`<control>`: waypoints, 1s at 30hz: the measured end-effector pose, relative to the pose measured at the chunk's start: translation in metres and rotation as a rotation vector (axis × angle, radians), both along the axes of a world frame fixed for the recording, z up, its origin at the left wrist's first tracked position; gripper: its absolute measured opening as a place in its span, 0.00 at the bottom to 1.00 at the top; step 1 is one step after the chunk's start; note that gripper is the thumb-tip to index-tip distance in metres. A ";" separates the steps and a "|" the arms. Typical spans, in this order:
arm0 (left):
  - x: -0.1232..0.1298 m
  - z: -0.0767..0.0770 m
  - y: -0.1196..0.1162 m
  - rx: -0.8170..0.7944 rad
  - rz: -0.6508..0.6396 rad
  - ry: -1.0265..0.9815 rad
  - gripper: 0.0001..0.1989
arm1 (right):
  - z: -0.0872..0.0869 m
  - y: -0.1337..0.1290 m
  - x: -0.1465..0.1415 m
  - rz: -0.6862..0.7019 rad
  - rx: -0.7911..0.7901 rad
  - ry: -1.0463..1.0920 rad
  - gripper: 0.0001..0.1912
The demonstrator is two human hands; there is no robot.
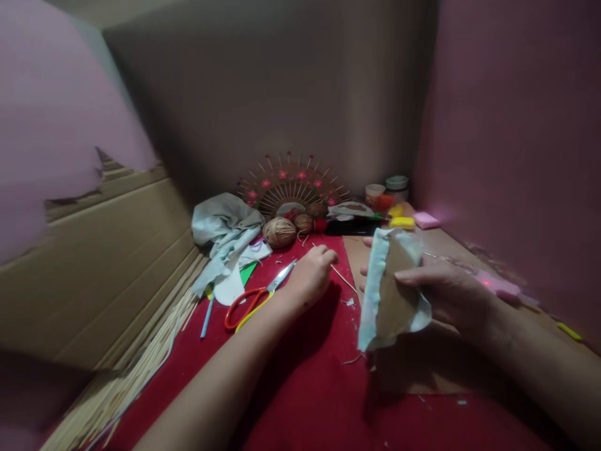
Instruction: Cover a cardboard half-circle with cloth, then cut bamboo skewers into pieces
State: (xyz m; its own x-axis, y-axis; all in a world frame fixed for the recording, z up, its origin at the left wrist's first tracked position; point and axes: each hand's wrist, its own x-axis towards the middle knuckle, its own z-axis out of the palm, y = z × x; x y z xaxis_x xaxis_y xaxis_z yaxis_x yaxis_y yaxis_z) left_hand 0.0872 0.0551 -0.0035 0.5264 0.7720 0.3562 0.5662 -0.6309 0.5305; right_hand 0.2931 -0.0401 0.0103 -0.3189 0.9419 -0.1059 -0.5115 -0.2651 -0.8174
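My left hand is closed in a pinch over the red cloth, with a thin wooden stick running out from its fingers. Held up in my right hand is a cardboard piece with pale blue fabric folded over its edges. My right thumb presses on the bare cardboard, and the other fingers are partly hidden behind it. Scissors with red and yellow handles lie just left of my left hand, their blades pointing toward it.
Balls of brown yarn and a decorated stick fan stand at the back. Crumpled fabric and a bundle of thin sticks lie left. Cardboard lies under my right hand. A jar stands back right.
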 end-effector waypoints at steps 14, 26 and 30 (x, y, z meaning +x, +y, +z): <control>-0.018 0.016 0.012 -0.153 0.234 -0.213 0.12 | -0.012 0.006 -0.008 0.108 -0.013 0.082 0.29; 0.003 0.042 -0.040 -0.477 -0.055 -0.380 0.09 | -0.017 0.003 -0.011 0.343 -0.075 0.034 0.20; 0.007 0.040 -0.039 -0.528 -0.108 -0.336 0.17 | -0.015 0.001 -0.013 0.358 -0.100 0.013 0.20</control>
State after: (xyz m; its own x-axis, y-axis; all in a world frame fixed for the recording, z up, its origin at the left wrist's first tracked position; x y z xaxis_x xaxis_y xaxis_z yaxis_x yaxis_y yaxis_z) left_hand 0.0939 0.0160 0.0369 0.5368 0.8376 0.1009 0.2625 -0.2795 0.9236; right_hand 0.2798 -0.0395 -0.0043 -0.6283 0.7556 -0.1854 -0.3821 -0.5073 -0.7724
